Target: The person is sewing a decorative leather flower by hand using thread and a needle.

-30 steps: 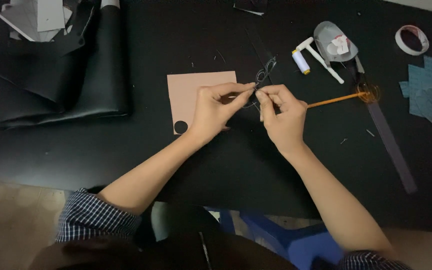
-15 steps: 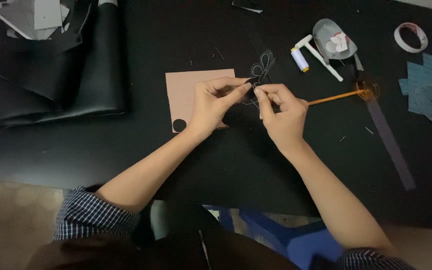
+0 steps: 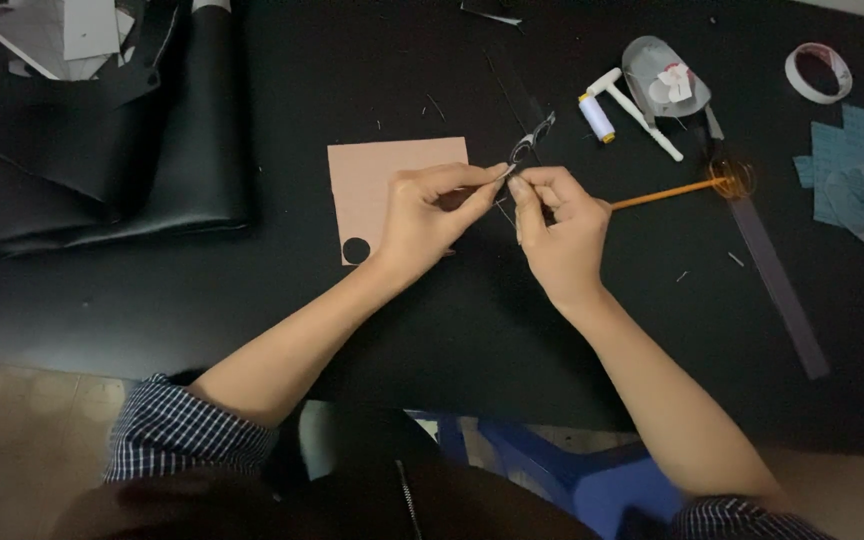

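Head view: left hand [image 3: 422, 215] and right hand [image 3: 552, 225] meeting fingertip to fingertip over the matte black desk [image 3: 452, 320], both pinched shut on a small dark piece [image 3: 530, 145] with pale looped edges, held just above the desk beside the flat, salmon-pink card [image 3: 372, 180] with a round hole punched near its lower corner. Off to the right, a thin orange stick [image 3: 657, 193], a white thread spool [image 3: 596, 117], a ring of tape [image 3: 818, 72] and blue-grey fabric scraps [image 3: 847, 170]. Far left, folded glossy black leather-like sheets [image 3: 102, 170], smooth and heaped.
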